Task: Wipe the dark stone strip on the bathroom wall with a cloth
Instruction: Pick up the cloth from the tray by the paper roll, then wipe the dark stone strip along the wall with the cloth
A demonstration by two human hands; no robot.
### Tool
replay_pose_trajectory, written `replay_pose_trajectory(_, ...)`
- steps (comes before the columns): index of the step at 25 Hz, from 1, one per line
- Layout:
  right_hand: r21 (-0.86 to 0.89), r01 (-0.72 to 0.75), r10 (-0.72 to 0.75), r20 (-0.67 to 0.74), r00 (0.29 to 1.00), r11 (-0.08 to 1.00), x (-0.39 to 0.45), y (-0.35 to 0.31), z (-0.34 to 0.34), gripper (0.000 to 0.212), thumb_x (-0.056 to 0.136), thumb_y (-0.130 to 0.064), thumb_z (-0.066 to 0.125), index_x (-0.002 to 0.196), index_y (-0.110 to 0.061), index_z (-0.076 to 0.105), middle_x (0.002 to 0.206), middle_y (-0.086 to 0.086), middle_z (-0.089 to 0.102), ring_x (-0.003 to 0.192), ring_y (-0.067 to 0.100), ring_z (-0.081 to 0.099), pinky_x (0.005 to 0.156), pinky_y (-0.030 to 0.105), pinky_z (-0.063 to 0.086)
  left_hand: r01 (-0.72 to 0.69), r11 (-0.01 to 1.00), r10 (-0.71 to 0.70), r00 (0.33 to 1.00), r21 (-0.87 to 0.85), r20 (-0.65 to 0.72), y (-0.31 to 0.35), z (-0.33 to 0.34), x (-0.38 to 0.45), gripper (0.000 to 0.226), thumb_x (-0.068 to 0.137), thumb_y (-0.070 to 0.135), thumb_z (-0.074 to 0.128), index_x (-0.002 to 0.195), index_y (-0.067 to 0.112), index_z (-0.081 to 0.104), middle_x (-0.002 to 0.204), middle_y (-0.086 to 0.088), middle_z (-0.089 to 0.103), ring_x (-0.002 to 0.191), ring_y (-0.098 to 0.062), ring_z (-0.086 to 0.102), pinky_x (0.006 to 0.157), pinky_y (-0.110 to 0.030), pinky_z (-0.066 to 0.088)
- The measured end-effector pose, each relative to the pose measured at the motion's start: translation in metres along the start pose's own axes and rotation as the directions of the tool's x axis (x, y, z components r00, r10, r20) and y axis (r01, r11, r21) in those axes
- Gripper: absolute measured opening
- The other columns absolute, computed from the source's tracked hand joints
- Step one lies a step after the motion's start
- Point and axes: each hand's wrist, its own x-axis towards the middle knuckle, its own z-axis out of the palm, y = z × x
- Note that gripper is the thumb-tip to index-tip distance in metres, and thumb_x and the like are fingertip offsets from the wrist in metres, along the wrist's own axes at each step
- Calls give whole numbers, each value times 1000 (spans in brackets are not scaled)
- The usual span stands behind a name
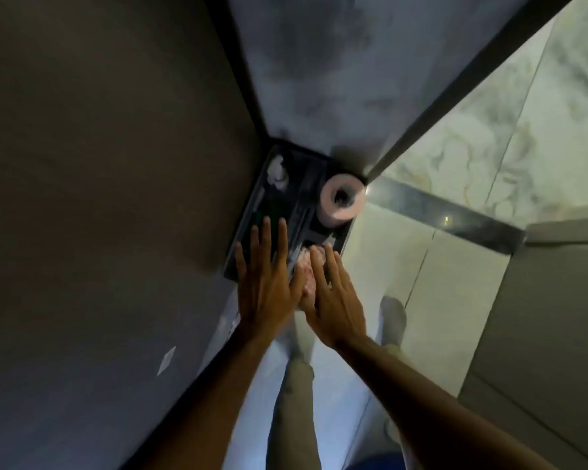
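A dark polished stone strip (448,215) runs across the pale marble wall on the right, starting at the corner. A pinkish cloth (305,269) lies bunched at the near edge of a black corner shelf (286,198). My left hand (265,286) hovers flat over the shelf with its fingers spread, and its thumb side is against the cloth. My right hand (335,300) lies on the cloth with its fingers stretched out. Its thumb is hidden, so I cannot see whether it grips the cloth.
A toilet paper roll (342,198) stands on the shelf's right side and a crumpled white scrap (276,171) lies on its left. A plain grey wall fills the left. My legs and a shoe (392,317) show on the pale floor below.
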Motion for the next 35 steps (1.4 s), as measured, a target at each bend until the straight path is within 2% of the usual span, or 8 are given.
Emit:
replay_pose_trajectory(5, 276, -318, 333, -11, 943, 907, 77, 16, 118, 80, 119, -33, 48, 179, -13, -1, 190, 9, 0, 177, 25, -1, 144, 49, 22, -207, 976, 210, 977, 66, -46, -34, 86, 96, 86, 107, 60, 23, 175, 16, -6, 186, -13, -5, 172, -34, -3, 140, -60, 1)
replay_pose_trajectory(11, 229, -392, 404, -5, 915, 891, 118, 47, 179, 96, 113, -31, 56, 171, -22, -20, 187, 22, -5, 174, 44, 11, 123, 63, 52, -283, 959, 280, 934, 19, -222, -32, 157, 141, 79, 110, 49, 40, 174, 6, 20, 183, -23, 18, 170, -41, 15, 137, -65, 16)
replay_pose_trajectory(15, 230, -373, 412, -154, 898, 899, 121, 49, 185, 80, 101, 4, 69, 166, 16, 25, 177, 38, 26, 166, 56, 30, 133, 72, 33, -295, 956, 278, 903, -2, -329, -32, 165, 144, 73, 113, 46, 42, 172, 5, 28, 180, -25, 27, 168, -42, 25, 136, -66, 22)
replay_pose_trajectory(19, 226, -416, 424, 12, 905, 881, 118, 49, 157, 91, 108, -10, 72, 177, -10, 13, 187, 17, 13, 166, 40, 38, 131, 54, 46, -288, 958, 279, 929, 2, -243, -29, 152, 143, 79, 112, 50, 41, 174, 7, 20, 183, -22, 18, 170, -40, 16, 137, -65, 16)
replay_pose_trajectory(23, 440, -286, 317, 3, 948, 851, 83, 34, 105, 60, 111, -3, 61, 167, -12, 42, 171, 12, 52, 146, 34, 62, 125, 49, 53, -269, 959, 280, 950, 94, -140, -25, 124, 127, 83, 111, 56, 31, 176, 8, 10, 185, -20, 10, 172, -39, 8, 138, -65, 13)
replay_pose_trajectory(27, 496, -224, 249, 16, 968, 839, 33, 44, 17, 45, 120, -18, 50, 166, -17, 48, 162, 10, 63, 139, 24, 67, 123, 38, 54, -189, 972, 204, 974, 137, -102, 17, 72, 91, 82, 110, 58, 18, 177, 14, -3, 186, -17, -1, 173, -35, 0, 139, -62, 10)
replay_pose_trajectory(32, 411, -225, 246, 1, 969, 883, -25, 94, -94, 53, 114, -8, 55, 165, -19, 47, 147, 17, 70, 123, 39, 75, 110, 47, 63, -138, 985, 155, 972, 105, -178, 99, 29, 15, 73, 115, 49, 28, 175, 8, 19, 182, -22, 20, 169, -39, 23, 134, -66, 26)
replay_pose_trajectory(35, 424, -222, 273, -62, 960, 878, -43, 129, -171, 59, 111, 0, 56, 166, -21, 46, 165, 7, 61, 144, 33, 66, 128, 42, 51, -182, 981, 191, 968, 72, -160, 165, 3, -25, 72, 112, 47, 36, 171, 5, 32, 178, -24, 30, 165, -42, 31, 128, -70, 36)
